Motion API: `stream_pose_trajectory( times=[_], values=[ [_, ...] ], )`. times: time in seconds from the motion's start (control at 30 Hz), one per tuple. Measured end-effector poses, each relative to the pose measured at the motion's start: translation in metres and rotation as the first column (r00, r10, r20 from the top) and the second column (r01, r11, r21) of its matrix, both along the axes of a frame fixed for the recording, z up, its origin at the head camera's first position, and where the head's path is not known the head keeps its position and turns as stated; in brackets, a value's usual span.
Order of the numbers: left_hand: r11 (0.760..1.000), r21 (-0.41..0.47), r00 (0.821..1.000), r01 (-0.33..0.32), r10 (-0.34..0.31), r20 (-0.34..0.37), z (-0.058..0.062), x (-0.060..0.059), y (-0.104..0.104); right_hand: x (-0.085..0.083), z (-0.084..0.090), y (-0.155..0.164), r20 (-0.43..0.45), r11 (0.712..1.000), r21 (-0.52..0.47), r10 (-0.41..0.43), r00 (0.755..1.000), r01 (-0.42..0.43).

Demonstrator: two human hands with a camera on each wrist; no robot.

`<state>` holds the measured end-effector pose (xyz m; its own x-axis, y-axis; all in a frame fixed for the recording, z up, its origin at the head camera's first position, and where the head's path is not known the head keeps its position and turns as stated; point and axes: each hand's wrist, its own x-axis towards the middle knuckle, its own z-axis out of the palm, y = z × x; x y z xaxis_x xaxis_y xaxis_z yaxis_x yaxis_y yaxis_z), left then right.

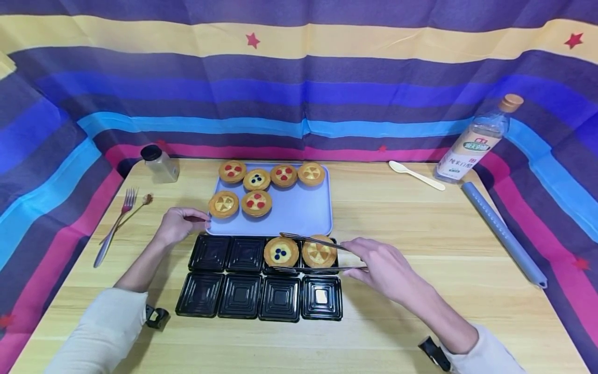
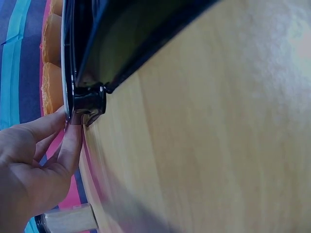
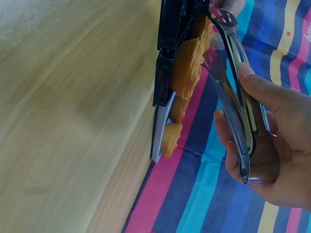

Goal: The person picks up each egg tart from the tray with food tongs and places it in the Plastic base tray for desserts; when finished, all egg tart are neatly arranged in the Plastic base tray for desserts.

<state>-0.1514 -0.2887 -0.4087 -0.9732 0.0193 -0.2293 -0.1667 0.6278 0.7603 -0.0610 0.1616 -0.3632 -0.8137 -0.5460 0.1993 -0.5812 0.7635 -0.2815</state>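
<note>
My left hand [image 1: 179,226] is at the near left corner of the lilac tray [image 1: 301,210], pinching its edge between thumb and fingers. On that tray sit several egg tarts, topped with red dots, blue dots or tan wedges. In my right hand [image 1: 380,265] I grip metal tongs [image 3: 238,116], their arms apart over the black plastic box [image 1: 280,299]. A blue-dotted tart [image 1: 281,253] and a wedge-topped tart [image 1: 319,255] sit in the box's back row on the right. The tongs' arms cross above and below these two tarts in the head view.
A fork [image 1: 122,213] and a small thin spoon [image 1: 135,210] lie at the left, near a black-capped jar [image 1: 161,165]. Back right are a cream spoon [image 1: 416,175] and a leaning-looking bottle [image 1: 472,143]. A grey-blue tube [image 1: 504,234] lies along the right edge.
</note>
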Motion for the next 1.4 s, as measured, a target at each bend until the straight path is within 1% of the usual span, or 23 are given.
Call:
stream_pose_trajectory(
  times=[0.17, 0.23, 0.4, 0.67, 0.83, 1.03, 1.13, 1.33, 1.4],
  values=[
    [1.000, -0.004, 1.000, 0.001, -0.001, -0.002, 0.000, 0.000, 0.000, -0.001, 0.000, 0.000, 0.010, 1.000, -0.005, 0.004, 1.000, -0.004],
    [1.000, -0.011, 1.000, 0.015, -0.015, -0.006, 0.000, 0.000, 0.001, -0.001, 0.000, 0.000, 0.015, 1.000, -0.005, 0.006, 1.000, -0.006],
    [1.000, -0.008, 1.000, 0.024, -0.024, -0.010, 0.001, 0.002, 0.001, 0.000, 0.003, 0.001, 0.026, 1.000, 0.000, 0.015, 1.000, -0.015],
    [1.000, -0.020, 1.000, 0.024, -0.025, -0.008, 0.003, 0.003, 0.002, -0.007, 0.019, 0.005, 0.073, 0.999, -0.031, 0.010, 0.997, -0.008],
    [1.000, -0.020, 1.000, 0.024, -0.024, -0.013, 0.003, 0.003, 0.002, -0.017, 0.027, 0.006, 0.070, 0.999, -0.033, -0.010, 0.998, 0.013],
    [1.000, -0.018, 1.000, 0.022, -0.022, -0.014, 0.004, 0.003, 0.002, -0.031, 0.030, -0.001, 0.067, 0.999, -0.029, -0.018, 0.998, 0.020],
    [1.000, -0.014, 1.000, 0.020, -0.020, -0.015, 0.003, 0.003, 0.002, -0.039, 0.027, -0.008, 0.060, 0.999, -0.031, -0.025, 0.998, 0.027],
    [1.000, -0.021, 1.000, 0.020, -0.020, -0.020, 0.002, 0.003, 0.002, -0.059, 0.015, -0.025, 0.007, 0.999, -0.049, -0.014, 1.000, 0.015],
    [1.000, -0.022, 1.000, 0.019, -0.020, -0.021, 0.002, 0.003, 0.002, -0.065, 0.012, -0.031, 0.003, 0.999, -0.048, -0.016, 1.000, 0.017]
  ],
)
